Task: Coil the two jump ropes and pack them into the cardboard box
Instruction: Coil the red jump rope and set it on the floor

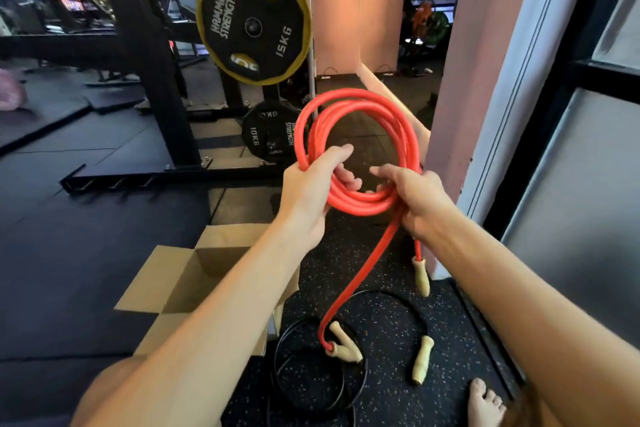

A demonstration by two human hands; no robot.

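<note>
Red rubbery cord fills the middle of our view: the red jump rope [349, 152] is wound into several loops that stand upright in the air, above the speckled floor mat [388, 392]. Our left hand [308, 198] closes around the loops at their lower left, fingers curled through the ring. Our right hand [415, 201] grips the bundle at its lower right, thumb stretched toward the centre.

Writing we can read: "HAMMER STRENGTH" and "15KG" on the yellow-rimmed weight plate [252, 22] hung on the black rack [145, 55], and "10KG" on the smaller black plate [270, 135] below it.

From the right hand two red tails drop. One runs down and left to a wooden handle [344, 343] lying on the mat, its long axis slanting from upper left to lower right. The other hangs short, with a wooden handle [420, 276] dangling nearly vertical beside the pink pillar [460, 107].

The black jump rope [346, 371] lies in loose rings on the mat, a wooden handle [423, 359] of its own near upright in the view.

The cardboard box [180, 284] sits open at lower left, flaps spread, partly hidden by our left forearm. Dark floor lies free to the left of it; the pillar and a window frame [540, 156] close in the right side. Bare toes [483, 402] show at the bottom edge.
</note>
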